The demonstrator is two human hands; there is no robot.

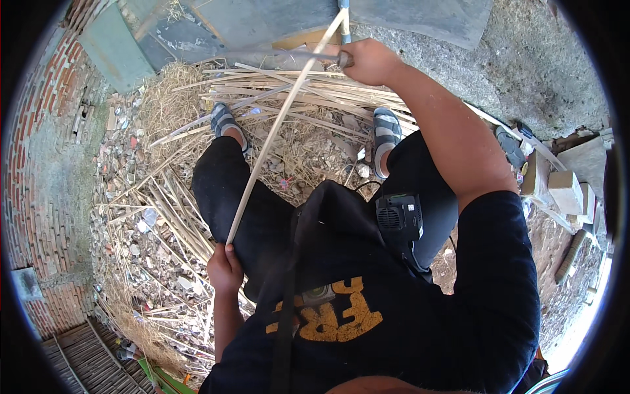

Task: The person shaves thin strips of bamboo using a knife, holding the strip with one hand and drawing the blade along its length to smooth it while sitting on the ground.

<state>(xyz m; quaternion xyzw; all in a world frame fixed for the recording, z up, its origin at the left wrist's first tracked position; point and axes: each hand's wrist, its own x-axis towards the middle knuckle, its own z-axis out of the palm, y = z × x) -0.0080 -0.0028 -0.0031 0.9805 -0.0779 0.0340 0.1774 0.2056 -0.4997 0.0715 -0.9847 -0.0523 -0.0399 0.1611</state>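
Note:
My left hand [224, 268] grips the near end of a long pale bamboo strip [275, 128] beside my left thigh. The strip runs up and away to the top of the view. My right hand [369, 61] is stretched far forward and closed on the handle of a long grey blade [275, 58], which lies across the strip near its far part. Below the blade a pile of split bamboo strips [289, 92] lies on the ground in front of my sandalled feet [224, 121].
Loose bamboo strips and dry straw [151, 197] cover the rubble on the left. A brick wall [46, 157] curves along the left edge. Grey slabs [420, 16] lie at the top. Bricks and blocks [564, 187] sit on the right. A small black device [399, 220] hangs at my waist.

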